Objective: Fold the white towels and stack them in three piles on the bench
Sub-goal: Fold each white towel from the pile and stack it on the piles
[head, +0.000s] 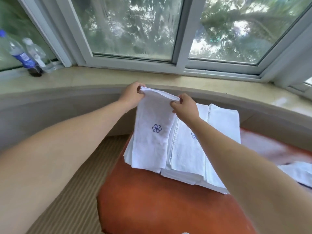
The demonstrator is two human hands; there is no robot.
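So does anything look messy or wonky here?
A little. The towel piles on the orange bench sit crooked, their edges fanned out unevenly. Both hands, left hand and right hand, pinch a folded towel above them. Nothing looks spilled or torn.

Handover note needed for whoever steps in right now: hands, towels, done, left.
Left hand pinches the far left corner of a folded white towel with a blue embroidered logo; right hand pinches its far right corner. The towel hangs from both hands over the left pile.
On the orange leather bench: left pile of folded white towels, middle pile, and a right pile close behind.
More white cloth lies at the right edge, state unclear.
Done: three piles started.
Left: lay the held towel down, probably on the left pile, then deal with the cloth at right.
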